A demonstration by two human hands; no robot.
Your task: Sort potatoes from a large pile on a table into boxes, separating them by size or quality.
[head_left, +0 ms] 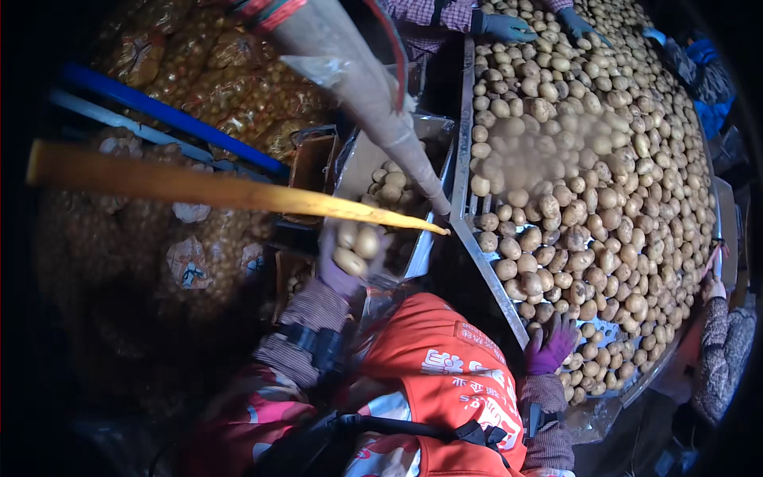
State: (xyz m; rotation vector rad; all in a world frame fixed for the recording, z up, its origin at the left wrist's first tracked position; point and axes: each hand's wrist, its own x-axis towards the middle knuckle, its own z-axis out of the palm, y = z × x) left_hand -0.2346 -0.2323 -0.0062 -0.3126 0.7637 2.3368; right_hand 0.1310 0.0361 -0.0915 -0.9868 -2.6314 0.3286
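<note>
My left hand, in a purple glove and slightly blurred, holds several pale potatoes. It is beside an open cardboard box lined with clear plastic, with more potatoes inside. My right hand, in a purple and dark glove, rests at the near edge of a metal sorting table. Its fingers are stretched out, with nothing visibly held. Beside those fingertips lie loose potatoes, which cover most of the table.
A thick pole and a yellow strip cross above the box. Blue bars and bagged produce are at left. Co-workers' gloved hands reach over the far side; another person's sleeve is at right.
</note>
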